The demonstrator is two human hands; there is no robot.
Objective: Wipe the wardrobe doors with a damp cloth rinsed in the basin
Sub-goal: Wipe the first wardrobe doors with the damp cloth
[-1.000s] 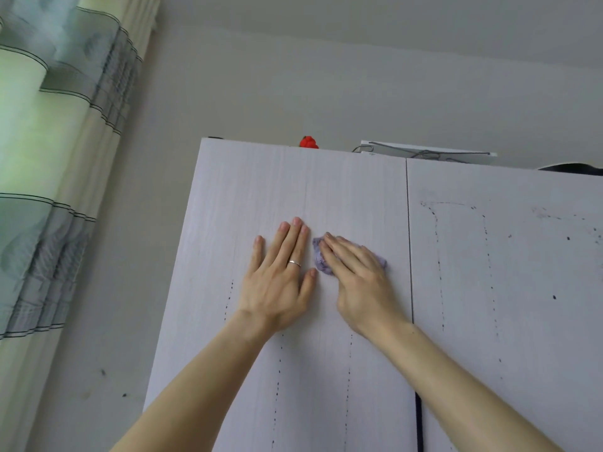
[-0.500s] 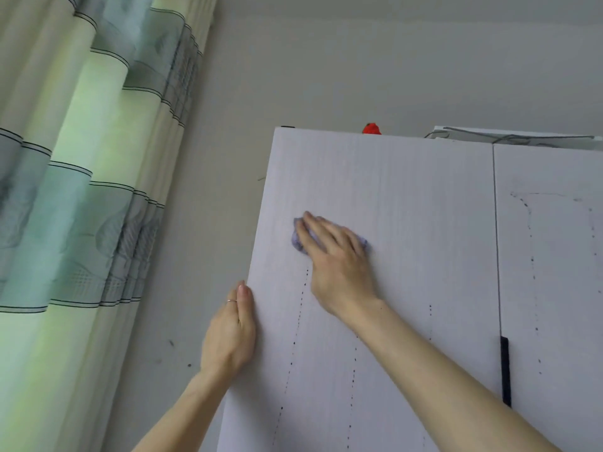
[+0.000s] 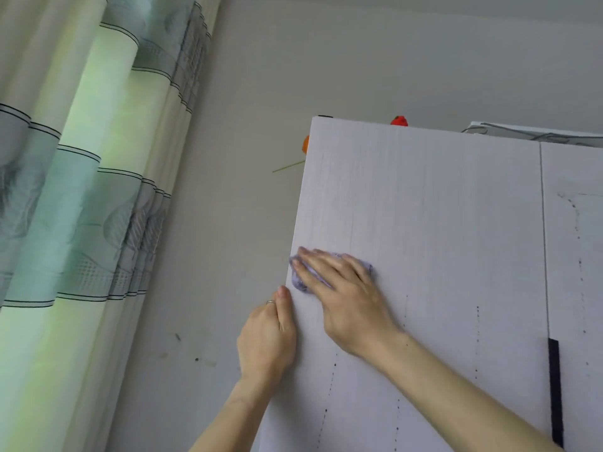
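Head view: my right hand point(image 3: 346, 301) lies flat, pressing the purple cloth point(image 3: 301, 282) on the left door point(image 3: 424, 207). My left hand point(image 3: 266, 337), just below, rests straight-fingered on the door's edge. I think the top is wiped. The dots lower down and the right door point(image 3: 574, 272) are left.

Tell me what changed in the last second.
The right hand slid the cloth leftward across the left door to its left edge. The left hand came off the door face and now rests along that edge. The right hand still presses the cloth flat.
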